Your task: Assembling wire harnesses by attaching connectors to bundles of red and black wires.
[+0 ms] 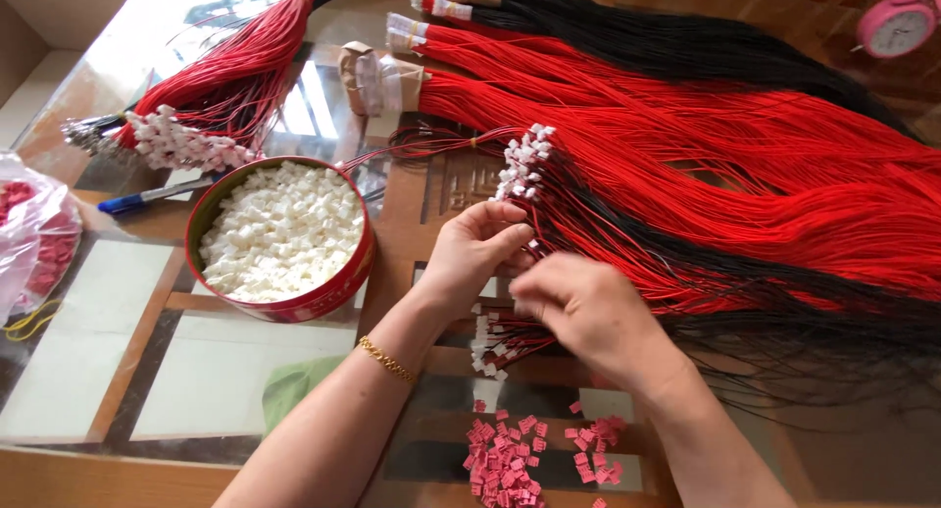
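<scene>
Two bare hands meet over a glass-topped table, fingers pinched on thin red and black wires. The left hand (472, 258), a gold bracelet (386, 360) at its wrist, closes thumb and fingers on the wires (578, 235) just below a cluster of white connectors (521, 161). The right hand (583, 307) curls beside it, touching it, its fingertips closed on the same strands; what lies between them is hidden. Under the hands, a second bunch of white-tipped wires (493, 343) rests on the glass. Nearer the person, small pink connectors (508, 454) lie scattered in a loose heap. To the left stands a round red tin (314, 294) full of white plastic housings (281, 228), with a blue pen (147, 196) just behind it. Long bundles of red wire (745, 126) and black wire (667, 37) fan across the table (88, 341) to the right. A pink alarm clock (898, 20) sits at the far corner, a plastic bag (34, 233) of red parts at the left edge.
</scene>
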